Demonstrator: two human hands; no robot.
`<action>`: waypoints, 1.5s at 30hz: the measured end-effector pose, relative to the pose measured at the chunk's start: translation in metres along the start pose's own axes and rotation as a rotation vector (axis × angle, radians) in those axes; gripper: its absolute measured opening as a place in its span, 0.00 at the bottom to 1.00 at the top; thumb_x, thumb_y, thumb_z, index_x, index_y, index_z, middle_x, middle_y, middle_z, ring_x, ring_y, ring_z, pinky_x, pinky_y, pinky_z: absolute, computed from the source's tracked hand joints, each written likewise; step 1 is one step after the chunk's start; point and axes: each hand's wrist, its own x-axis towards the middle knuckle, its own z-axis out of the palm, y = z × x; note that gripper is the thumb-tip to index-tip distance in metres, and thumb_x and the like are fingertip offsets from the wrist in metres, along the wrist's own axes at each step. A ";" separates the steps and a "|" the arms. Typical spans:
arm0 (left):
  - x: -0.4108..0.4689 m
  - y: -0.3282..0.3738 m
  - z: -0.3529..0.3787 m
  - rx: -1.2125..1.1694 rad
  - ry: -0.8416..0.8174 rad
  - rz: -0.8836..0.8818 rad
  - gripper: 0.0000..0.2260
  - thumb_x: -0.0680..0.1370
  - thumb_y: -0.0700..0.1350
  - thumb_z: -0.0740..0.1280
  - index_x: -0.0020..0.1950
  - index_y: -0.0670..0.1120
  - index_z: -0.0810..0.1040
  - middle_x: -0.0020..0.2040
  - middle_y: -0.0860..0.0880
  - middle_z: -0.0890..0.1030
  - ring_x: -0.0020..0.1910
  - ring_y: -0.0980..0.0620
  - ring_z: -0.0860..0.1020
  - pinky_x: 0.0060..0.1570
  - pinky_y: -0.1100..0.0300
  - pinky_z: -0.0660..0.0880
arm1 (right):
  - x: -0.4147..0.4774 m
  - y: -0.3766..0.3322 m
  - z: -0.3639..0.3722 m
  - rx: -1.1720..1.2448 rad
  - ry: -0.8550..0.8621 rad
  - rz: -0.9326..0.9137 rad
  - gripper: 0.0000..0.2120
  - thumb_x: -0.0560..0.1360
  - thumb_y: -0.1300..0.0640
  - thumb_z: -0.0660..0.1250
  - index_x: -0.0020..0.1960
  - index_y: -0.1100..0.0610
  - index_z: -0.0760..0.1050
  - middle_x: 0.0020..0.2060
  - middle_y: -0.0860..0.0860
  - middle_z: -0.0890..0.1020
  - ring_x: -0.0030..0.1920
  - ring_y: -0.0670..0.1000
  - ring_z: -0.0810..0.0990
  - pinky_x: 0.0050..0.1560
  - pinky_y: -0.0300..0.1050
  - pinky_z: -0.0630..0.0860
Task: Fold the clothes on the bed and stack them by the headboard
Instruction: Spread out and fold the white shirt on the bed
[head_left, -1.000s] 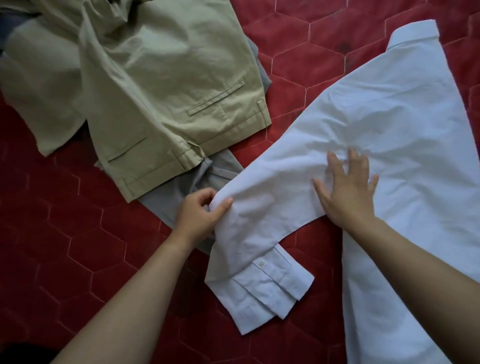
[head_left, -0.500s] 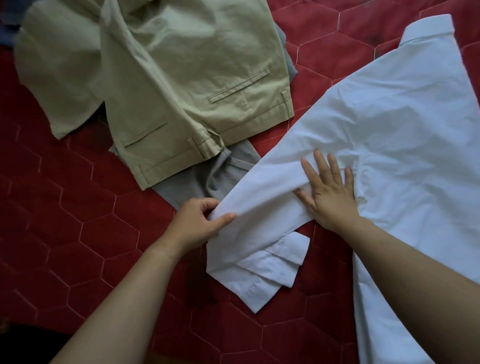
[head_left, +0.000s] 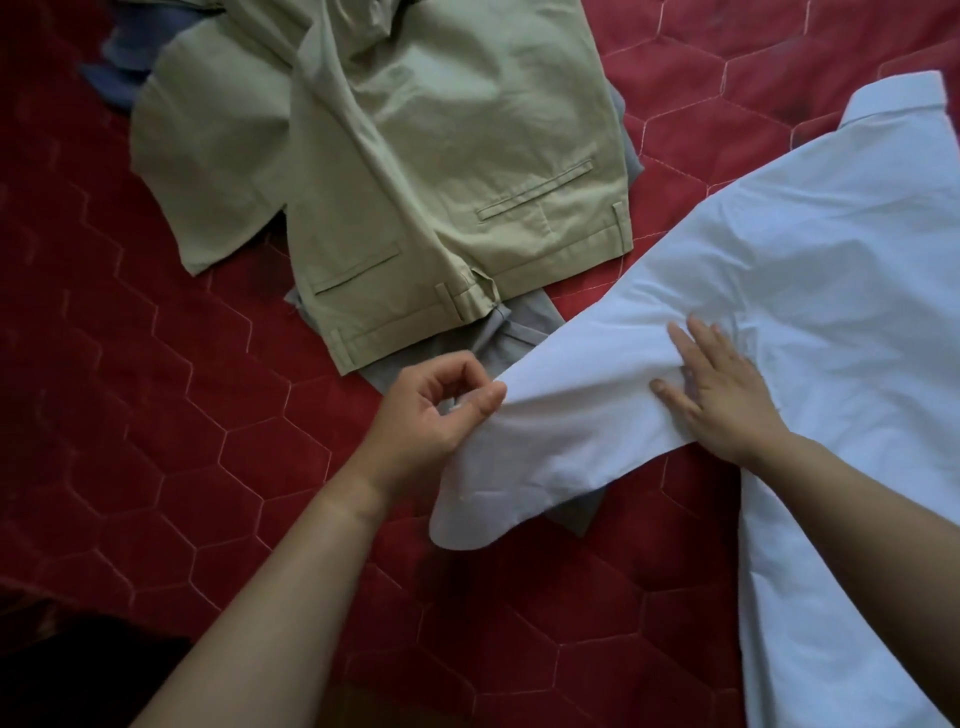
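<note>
A white long-sleeved shirt (head_left: 810, 291) lies back-up on the red quilted bed cover (head_left: 156, 415), collar toward the top right. My left hand (head_left: 431, 410) pinches the upper edge of its sleeve (head_left: 561, 447) between thumb and fingers, and the sleeve's end curls under so the cuff is hidden. My right hand (head_left: 722, 395) presses flat, fingers straight, on the sleeve near the armpit.
Khaki shorts (head_left: 415, 171) lie spread at the top centre, back pockets up, over a grey garment (head_left: 498, 338) that shows below the waistband and under the sleeve. A blue garment (head_left: 124, 67) peeks out at the top left. Bare quilt fills the lower left.
My left hand has lifted the sleeve and turned its end under, so the buttoned cuff is out of sight. My right hand stayed pressed near the armpit. The view shifted, moving the shorts right and down.
</note>
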 end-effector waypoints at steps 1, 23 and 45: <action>-0.001 0.003 -0.004 0.068 -0.021 0.019 0.11 0.73 0.48 0.68 0.34 0.45 0.73 0.30 0.55 0.72 0.31 0.59 0.69 0.33 0.67 0.65 | 0.001 0.000 -0.001 0.009 -0.002 0.008 0.32 0.76 0.41 0.58 0.76 0.48 0.51 0.76 0.49 0.50 0.76 0.52 0.46 0.71 0.53 0.52; 0.016 -0.077 -0.054 0.482 0.235 -0.033 0.08 0.77 0.55 0.63 0.43 0.52 0.74 0.32 0.54 0.76 0.31 0.60 0.73 0.30 0.65 0.66 | 0.003 -0.069 0.028 0.104 0.103 0.003 0.29 0.76 0.37 0.51 0.75 0.45 0.54 0.76 0.48 0.51 0.75 0.54 0.46 0.69 0.66 0.46; 0.031 0.030 0.104 0.244 0.188 0.098 0.08 0.75 0.51 0.65 0.37 0.54 0.70 0.31 0.59 0.75 0.33 0.63 0.74 0.36 0.67 0.68 | -0.106 0.063 -0.033 0.096 0.151 0.249 0.30 0.76 0.44 0.60 0.75 0.51 0.56 0.75 0.51 0.57 0.73 0.55 0.56 0.67 0.58 0.62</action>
